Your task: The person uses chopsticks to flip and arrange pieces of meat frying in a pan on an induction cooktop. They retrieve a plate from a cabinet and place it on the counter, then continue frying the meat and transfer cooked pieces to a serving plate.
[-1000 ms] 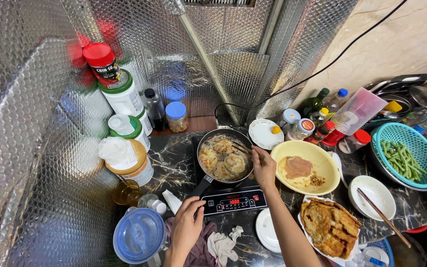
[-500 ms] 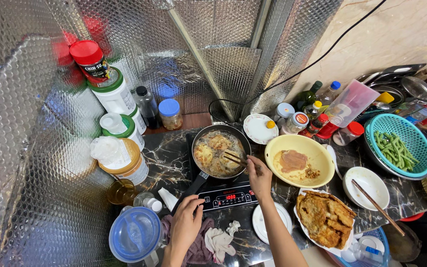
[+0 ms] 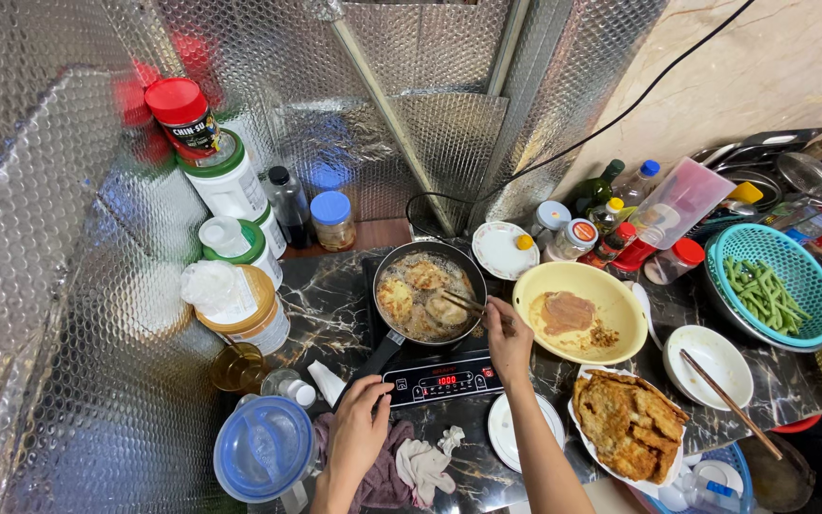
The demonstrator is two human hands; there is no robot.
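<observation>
Where the foil-lined wall meets the dark marbled surface (image 3: pixel 335 295) at far left, tall jars and bottles with red, green and blue caps stand in a cluster, and a blue-lidded container (image 3: pixel 264 447) sits at the near left edge. Just right of it the left hand (image 3: pixel 359 433) grasps the end of the black handle of the frying pan (image 3: pixel 425 295), above a crumpled cloth (image 3: pixel 406 466). The pan sits on a black induction cooker (image 3: pixel 441 379) with a lit red display and holds browned pieces frying in oil. The right hand (image 3: pixel 508 335) grips a pair of chopsticks (image 3: pixel 463 305) whose tips rest on a piece at the pan's right side. Right of the pan stands a yellow bowl (image 3: pixel 620 305) with a raw slice of meat, nearer lies a plate of fried pieces (image 3: pixel 630 419), then a white bowl (image 3: pixel 706 347) with chopsticks across it, and at far right a teal colander (image 3: pixel 796 276) of green beans.
</observation>
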